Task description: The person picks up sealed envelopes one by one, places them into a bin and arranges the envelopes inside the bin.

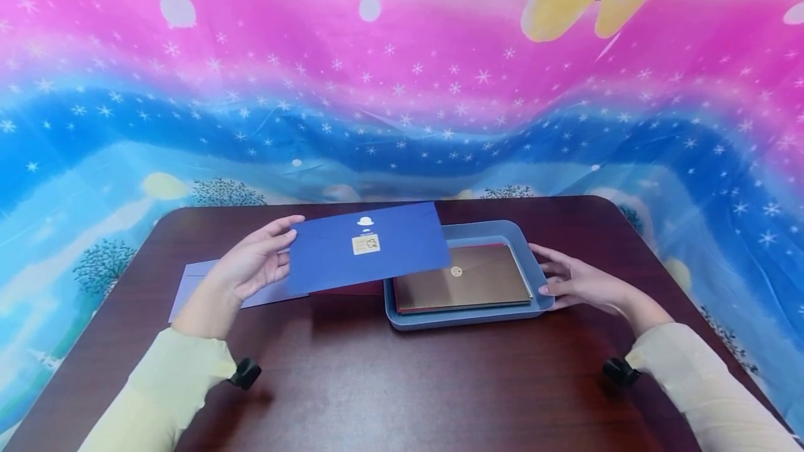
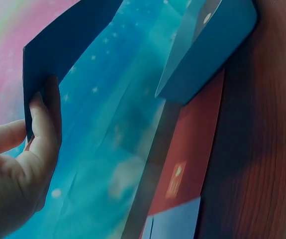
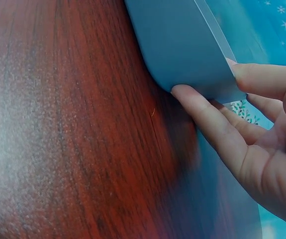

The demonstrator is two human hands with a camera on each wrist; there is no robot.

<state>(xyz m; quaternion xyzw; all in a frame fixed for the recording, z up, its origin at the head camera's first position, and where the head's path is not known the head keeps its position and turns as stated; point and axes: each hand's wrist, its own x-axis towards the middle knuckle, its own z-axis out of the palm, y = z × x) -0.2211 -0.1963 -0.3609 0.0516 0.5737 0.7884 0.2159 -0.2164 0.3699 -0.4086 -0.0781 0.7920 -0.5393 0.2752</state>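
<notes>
My left hand (image 1: 254, 264) pinches a blue envelope (image 1: 402, 243) by its left edge, thumb on one face and fingers behind. The envelope is raised above the table, its right end overlapping the tray in the head view. It bears a white hat print and a pale square label. At the right end of the blue-grey tray (image 1: 433, 321), my right hand (image 1: 584, 284) grips the wall, one digit at the rim and a fingertip (image 3: 185, 92) at the bottom corner. In the tray lies a brown envelope (image 1: 484, 284) with a round seal, over others with red and white edges.
Left of the tray, a dark red envelope (image 2: 195, 134) and a lavender envelope (image 1: 195, 283) lie overlapping on the dark wooden table (image 1: 402, 389). The red one reaches the tray's left end. A patterned pink and blue cloth (image 1: 402, 89) hangs behind the table.
</notes>
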